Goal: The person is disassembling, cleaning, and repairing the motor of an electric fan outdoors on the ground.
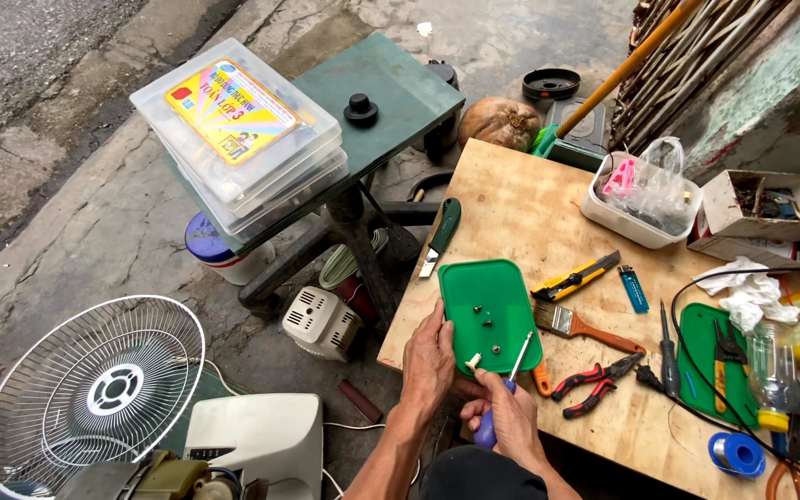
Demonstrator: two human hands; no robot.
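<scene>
The left hand (430, 356) gripped the near left edge of one green tray (490, 313) lying at the near left corner of the wooden table (511, 208). The right hand (511, 414) was closed around one blue-handled screwdriver (502, 398), its tip over the tray. About three small screws (483, 318) and one white plug (473, 361) lay in it. One paintbrush (578, 326), one yellow utility knife (574, 276) and one pair of red pliers (596, 381) lay just beside its right edge.

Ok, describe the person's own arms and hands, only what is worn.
Both forearms are bare, no sleeves in view. The left hand and right hand wear no gloves; no watch, ring or bracelet shows. Dark clothing sits below the arms.
</scene>
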